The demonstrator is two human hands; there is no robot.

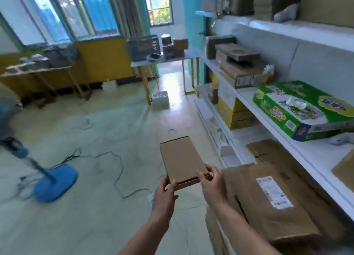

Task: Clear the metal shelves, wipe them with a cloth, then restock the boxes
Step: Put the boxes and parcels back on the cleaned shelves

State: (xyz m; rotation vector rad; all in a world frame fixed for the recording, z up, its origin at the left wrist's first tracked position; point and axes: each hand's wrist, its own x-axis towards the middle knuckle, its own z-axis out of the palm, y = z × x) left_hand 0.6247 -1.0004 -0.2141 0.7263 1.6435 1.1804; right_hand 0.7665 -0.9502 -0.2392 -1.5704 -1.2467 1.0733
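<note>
One flat box (182,159), plain brown with no print on top. We hold it over the floor, just beside the shelves (314,155). Our left hand (165,189) and right hand (211,180) grip its near end, fingers curled round it. To the right:
- One carton (268,207), white label unreadable.
- One green tissue pack (298,111), writing blurred.

Floor (118,124) open left, right side crowded
Cables (116,159) and fan base (57,182) litter it; green box (298,111) blocks the middle shelf (314,157), bare gap beside it likely usable; labelled carton (268,207) fills the lower tier.
</note>
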